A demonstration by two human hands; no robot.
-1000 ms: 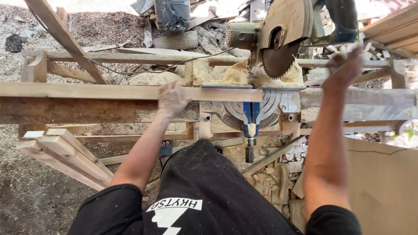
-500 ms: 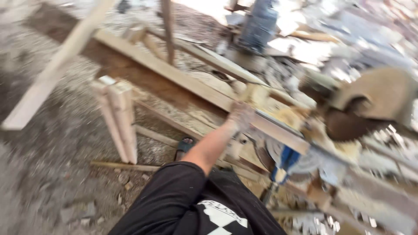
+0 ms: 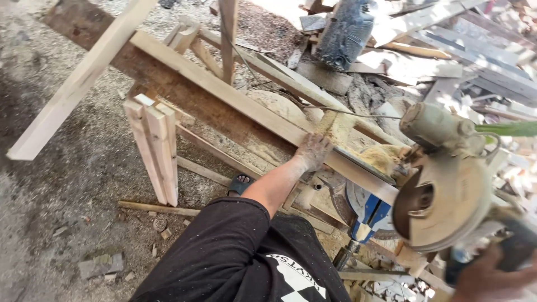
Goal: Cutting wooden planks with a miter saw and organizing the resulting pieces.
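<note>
Two hands are at work, and neither is far from a blade. Nearest me, at the lower right, the right hand (image 3: pixel 485 279) is wrapped round the dark handle of the mitre saw (image 3: pixel 447 196); it is blurred, so the grip reads as closed but I cannot make out the fingers. The saw head is raised, its round guard tilted toward the person and coated in dust. I cannot tell whether the blade is turning.

Further along, the left hand (image 3: pixel 313 151) lies flat and open on the long plank (image 3: pixel 224 103), palm down, pressing it to the saw bench just beside the heap of sawdust (image 3: pixel 386 158) at the cutting slot. That plank runs from the saw table away to the upper left, over the wooden trestle (image 3: pixel 154 148), with a long free end hanging out.

My worry is that hand: it sits near the blade's path, and dust under the palm could let it slide toward the cut. The overhanging end could also sag or tip as the wood parts, pinching the blade and kicking the piece. A sandalled foot (image 3: pixel 240 183) shows below the bench among loose offcuts (image 3: pixel 159 209), an easy trip or a bad place for a falling piece.
</note>
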